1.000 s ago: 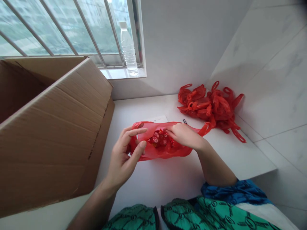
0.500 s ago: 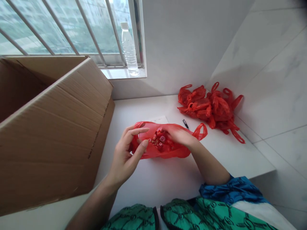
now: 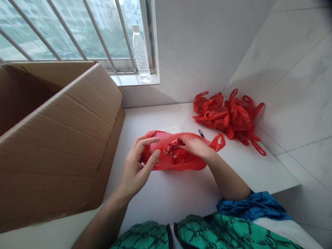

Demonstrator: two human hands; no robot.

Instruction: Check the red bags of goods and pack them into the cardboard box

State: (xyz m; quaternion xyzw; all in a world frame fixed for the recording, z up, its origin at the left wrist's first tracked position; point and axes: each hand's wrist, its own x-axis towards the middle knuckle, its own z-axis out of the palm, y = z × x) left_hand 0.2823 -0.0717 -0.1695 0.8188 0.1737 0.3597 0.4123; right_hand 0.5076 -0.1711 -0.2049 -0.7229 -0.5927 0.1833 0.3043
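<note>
A red plastic bag sits on the white table with its mouth wide. At its left end is my left hand, thumb and forefinger spread apart over the rim; its other fingers are partly hidden against the bag. My right hand reaches into the bag from the right, fingers bent and partly hidden by red plastic. They appear closed on a small red packet with a gold and white pattern. More red contents around it are hard to make out.
A large open cardboard box stands on the left. Several knotted red bags lie at the back right. Behind my bag are a black pen and white paper. A clear bottle stands on the windowsill.
The patterned packet has turned and shifted slightly inside the bag, and my right fingers have moved a little over it. My left hand keeps nearly the same pose.
</note>
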